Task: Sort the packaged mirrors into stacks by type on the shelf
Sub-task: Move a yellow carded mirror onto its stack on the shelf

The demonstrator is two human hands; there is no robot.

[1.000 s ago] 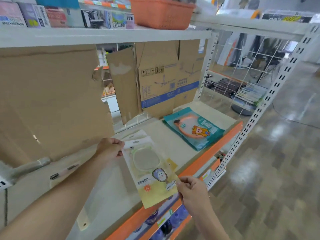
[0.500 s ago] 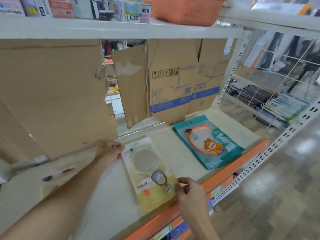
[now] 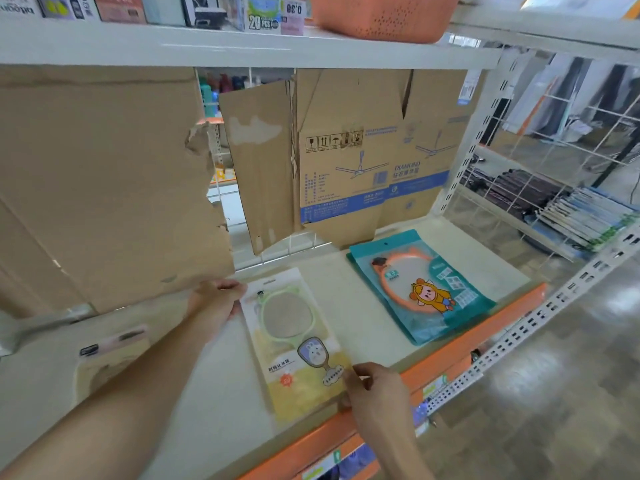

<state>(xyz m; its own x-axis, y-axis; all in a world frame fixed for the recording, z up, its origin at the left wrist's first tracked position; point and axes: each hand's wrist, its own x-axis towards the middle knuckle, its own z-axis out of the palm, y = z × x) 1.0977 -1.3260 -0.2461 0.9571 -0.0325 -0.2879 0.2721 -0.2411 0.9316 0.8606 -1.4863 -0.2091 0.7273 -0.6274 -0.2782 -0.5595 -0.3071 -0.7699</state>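
A yellow-and-white packaged mirror (image 3: 294, 341) with a green round frame lies flat on the cream shelf (image 3: 360, 320), near its front edge. My left hand (image 3: 218, 299) holds the pack's upper left corner. My right hand (image 3: 370, 386) pinches its lower right corner. To the right lies a teal packaged mirror (image 3: 419, 285) with an orange frame, on top of another teal pack, untouched. Left of my forearm a further yellow pack (image 3: 107, 358) lies on the shelf, blurred.
Flattened cardboard boxes (image 3: 363, 157) stand against the shelf's back. An orange basket (image 3: 384, 15) and small boxed goods sit on the shelf above. The shelf's orange front rail (image 3: 467, 344) runs below my right hand. A wire rack (image 3: 554, 188) with stacked goods stands at right.
The yellow mirror pack came down from being held above the front edge and now lies flat on the shelf. Both hands stayed on its corners.
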